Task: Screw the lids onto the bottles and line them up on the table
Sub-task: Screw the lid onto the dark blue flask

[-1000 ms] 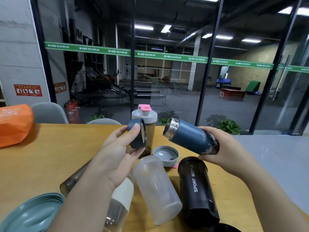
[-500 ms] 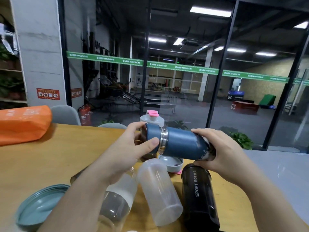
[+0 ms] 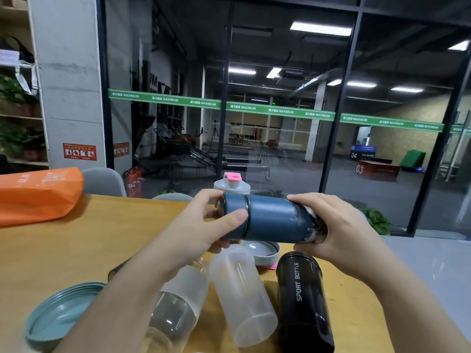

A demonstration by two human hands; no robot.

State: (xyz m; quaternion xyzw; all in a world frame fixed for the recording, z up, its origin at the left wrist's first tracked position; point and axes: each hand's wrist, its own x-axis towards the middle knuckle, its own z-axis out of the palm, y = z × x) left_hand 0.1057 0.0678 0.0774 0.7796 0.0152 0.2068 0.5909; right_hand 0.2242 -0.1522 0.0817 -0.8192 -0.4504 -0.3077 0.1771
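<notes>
The left hand grips the blue lid on the blue bottle. The right hand holds that bottle sideways above the bench. A black bottle below reads "SPORT BOTTLE".

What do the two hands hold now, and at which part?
The left hand grips the blue lid, seated on the blue bottle; the right hand grips the bottle's base end. The bottle lies sideways above the table.

We note flask held crosswise above table, mid-frame; three bottles lying below it; loose lid lower left; bag upper left.
</notes>
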